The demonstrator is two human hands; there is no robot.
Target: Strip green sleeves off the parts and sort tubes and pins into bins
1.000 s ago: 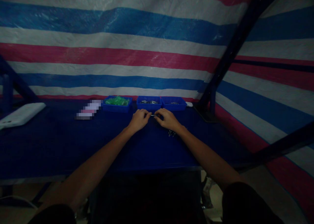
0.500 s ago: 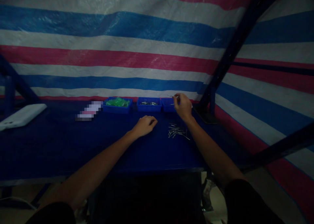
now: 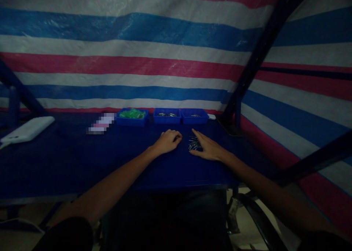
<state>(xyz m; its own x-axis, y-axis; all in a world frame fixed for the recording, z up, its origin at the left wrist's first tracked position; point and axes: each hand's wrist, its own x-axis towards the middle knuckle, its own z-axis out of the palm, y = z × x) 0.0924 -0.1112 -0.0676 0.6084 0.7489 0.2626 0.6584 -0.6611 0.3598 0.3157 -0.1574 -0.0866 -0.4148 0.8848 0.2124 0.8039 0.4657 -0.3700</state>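
My right hand (image 3: 208, 148) lies over a loose pile of thin metal pins (image 3: 194, 144), its thumb and fingers spread apart around them. Part of the pile is hidden under the palm and fingers. To the left, my left hand (image 3: 167, 141) rests on the table with its fingers curled in towards the thumb. Whatever it may hold is hidden. Behind the hands stand two blue bins side by side: the middle bin (image 3: 167, 121) contains short metal pieces, and the right bin (image 3: 194, 121) has a few thin metal pieces in it.
Another blue bin (image 3: 132, 122) holds green plastic material. A blurred-out pale sheet (image 3: 101, 124) and a white device (image 3: 29, 130) lie further left on the blue table (image 3: 82, 163). A dark blue frame post (image 3: 247, 73) rises at right, before striped sheeting.
My right hand has come back from above the right bin, where it pinched a thin metal pin, down to the pile and opened. My left hand has shifted slightly right.
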